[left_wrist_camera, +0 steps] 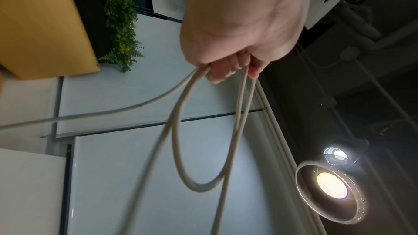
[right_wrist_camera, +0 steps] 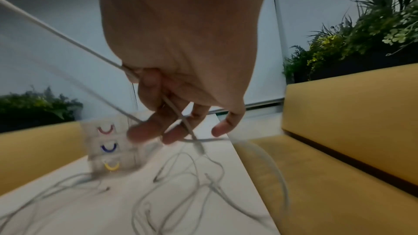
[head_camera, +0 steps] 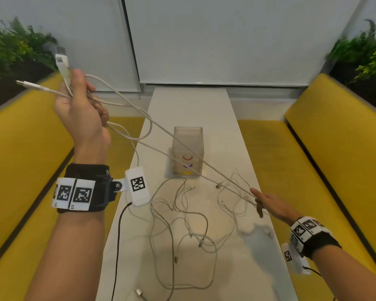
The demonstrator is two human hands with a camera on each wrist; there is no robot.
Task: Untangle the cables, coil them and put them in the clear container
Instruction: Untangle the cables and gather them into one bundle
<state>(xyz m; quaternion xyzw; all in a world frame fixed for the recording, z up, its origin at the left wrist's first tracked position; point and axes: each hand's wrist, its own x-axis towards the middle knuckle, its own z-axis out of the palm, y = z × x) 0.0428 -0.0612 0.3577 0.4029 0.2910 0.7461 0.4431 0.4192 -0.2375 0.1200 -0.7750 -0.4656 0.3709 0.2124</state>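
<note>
1. A white cable [head_camera: 126,98] is held raised at the left by the left hand [head_camera: 80,109], whose fingers are curled round several gathered loops; two plug ends [head_camera: 61,59] stick out above and beside the fist. The loops are judged to be kept up there so that the coil stays clear of the pile below.
2. In the left wrist view the same loops [left_wrist_camera: 199,131] are seen hanging from the curled fingers [left_wrist_camera: 226,67].
3. From that fist, strands of the cable are stretched tight, down and across to the right hand [head_camera: 271,205], which is held low over the right edge of the surface [head_camera: 191,109]. A strand is pinched between thumb and fingers, as the right wrist view shows [right_wrist_camera: 172,99]; the other fingers are loosely spread. The tension is judged to serve to draw the cable straight and free of the rest.
4. The remaining cables [head_camera: 182,227] are left in a loose tangle on the near part of the surface, several small plugs showing among them.
5. The clear container [head_camera: 188,151] is stood upright in the middle of the surface, just beyond the tangle; no cable can be seen inside it. It is kept near, presumably for an easy drop.
6. Three curved marks, red, blue and yellow, are seen on the container's front; no readable writing or brand is found. Square black-and-white code tags [head_camera: 74,193] are worn on both wristbands.
</note>
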